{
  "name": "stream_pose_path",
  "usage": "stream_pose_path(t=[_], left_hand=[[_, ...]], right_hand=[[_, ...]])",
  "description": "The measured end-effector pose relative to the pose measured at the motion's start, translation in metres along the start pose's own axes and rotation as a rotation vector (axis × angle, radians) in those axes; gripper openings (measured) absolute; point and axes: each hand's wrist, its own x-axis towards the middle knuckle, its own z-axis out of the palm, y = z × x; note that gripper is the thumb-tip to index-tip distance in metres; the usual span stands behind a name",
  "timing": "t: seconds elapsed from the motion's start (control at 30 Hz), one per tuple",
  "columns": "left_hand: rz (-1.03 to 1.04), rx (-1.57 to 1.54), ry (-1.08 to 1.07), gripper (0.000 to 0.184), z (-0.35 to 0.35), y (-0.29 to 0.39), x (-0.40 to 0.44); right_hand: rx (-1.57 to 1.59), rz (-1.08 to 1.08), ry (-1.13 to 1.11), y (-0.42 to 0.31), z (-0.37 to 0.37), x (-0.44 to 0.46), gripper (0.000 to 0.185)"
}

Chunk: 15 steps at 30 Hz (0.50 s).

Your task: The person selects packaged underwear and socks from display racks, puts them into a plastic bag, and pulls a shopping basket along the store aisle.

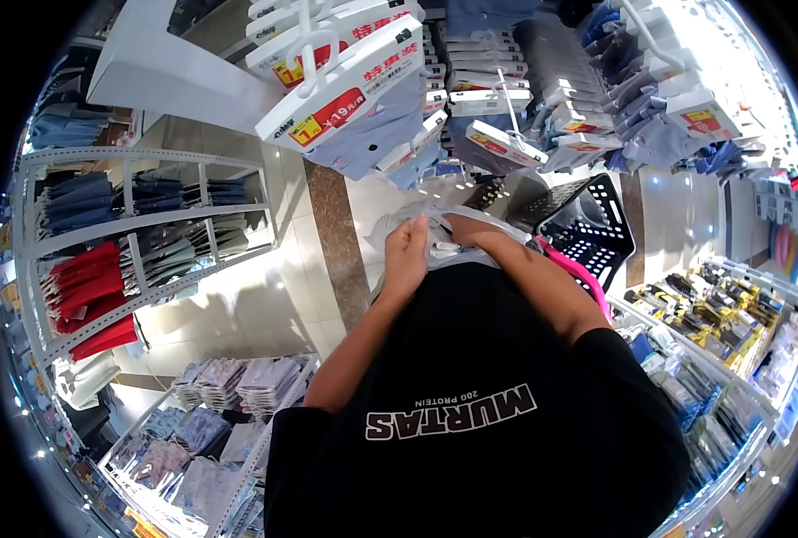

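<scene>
A translucent plastic bag is in front of my black shirt, at the middle of the view. My left hand is closed on the near left part of the bag, thumb upward. From the other side my right hand bends in against the plastic, its fingers mostly hidden there. Something pale shows through the bag between the two hands, too unclear to name. Beside my right forearm is a black perforated shopping basket with a pink handle.
Packaged garments on white hangers with red and yellow price labels hang ahead. A white shelf of folded clothes stands left. Bins of packaged goods lie lower left, and a rack of packets is at right. Tiled floor shows between them.
</scene>
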Motion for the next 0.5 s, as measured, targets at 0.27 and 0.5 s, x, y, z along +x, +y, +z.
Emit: stream_pose_path(t=[0.27, 0.5], left_hand=[[0.04, -0.059, 0.119, 0.045, -0.002, -0.015, 0.014], [-0.039, -0.072, 0.205, 0.044, -0.015, -0.005, 0.029]], right_hand=[[-0.059, -0.012, 0.28, 0.006, 0.016, 0.007, 0.036], [0.254, -0.235, 0.479, -0.025, -0.066, -0.085, 0.033]])
